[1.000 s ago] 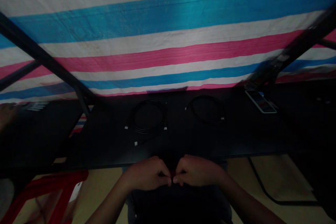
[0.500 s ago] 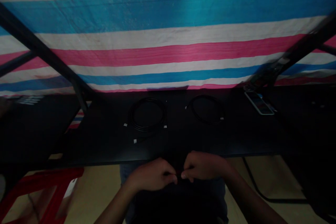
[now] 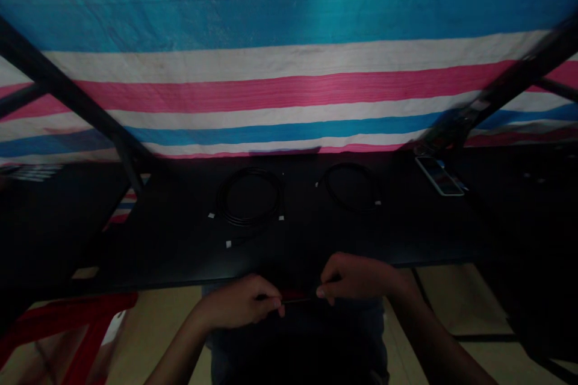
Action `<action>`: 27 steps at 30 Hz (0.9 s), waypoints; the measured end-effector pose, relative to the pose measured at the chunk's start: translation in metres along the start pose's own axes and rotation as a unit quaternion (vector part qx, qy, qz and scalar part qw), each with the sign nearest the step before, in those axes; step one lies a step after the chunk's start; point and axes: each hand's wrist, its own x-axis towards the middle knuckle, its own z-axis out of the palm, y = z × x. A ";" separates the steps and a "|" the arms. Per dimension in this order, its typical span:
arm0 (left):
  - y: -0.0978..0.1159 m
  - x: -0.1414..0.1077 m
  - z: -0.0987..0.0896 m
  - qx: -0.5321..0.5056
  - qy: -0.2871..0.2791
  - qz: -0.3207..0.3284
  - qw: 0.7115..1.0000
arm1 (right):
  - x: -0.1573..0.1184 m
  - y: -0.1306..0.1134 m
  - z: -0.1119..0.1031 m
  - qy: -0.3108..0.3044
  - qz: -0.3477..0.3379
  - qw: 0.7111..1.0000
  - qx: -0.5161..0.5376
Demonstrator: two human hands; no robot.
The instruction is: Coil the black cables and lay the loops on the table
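Note:
Just past the black table's (image 3: 189,261) front edge, above my lap, a thin dark strand (image 3: 297,300) stretches between my hands. My left hand (image 3: 239,304) pinches one end between thumb and forefinger. At the other end my right hand (image 3: 350,278) is pinched too. Dim light hides what kind of strand it is. Beyond my hands lies a thick coil of black cable (image 3: 246,222) with whitish ends. A smaller, thinner black cable loop (image 3: 328,189) rests to its right. Nearer me on the left, a pale connector (image 3: 228,244) has a dark lead that is hard to see.
A phone (image 3: 440,177) lies on the right of the table, beside a dark frame post with small items at its foot. A striped sheet (image 3: 289,93) hangs behind. Below left stands a red stool (image 3: 85,325). Several pale strips (image 3: 36,172) lie on the far left surface.
My hands have moved apart from being nearly together, the left going left and the right slightly right and up. The strand between them now shows. The whole view has shifted slightly.

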 end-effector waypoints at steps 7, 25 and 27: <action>-0.008 0.019 0.034 0.084 -0.022 0.023 0.996 | 0.043 -0.004 0.040 -0.155 0.015 0.988 -0.021; 0.002 -0.002 0.000 0.074 0.000 -0.159 0.984 | 0.022 -0.016 0.031 0.023 0.127 0.973 -0.190; 0.003 -0.019 -0.016 0.033 0.012 -0.149 0.988 | 0.010 -0.005 0.014 0.030 0.131 0.981 -0.136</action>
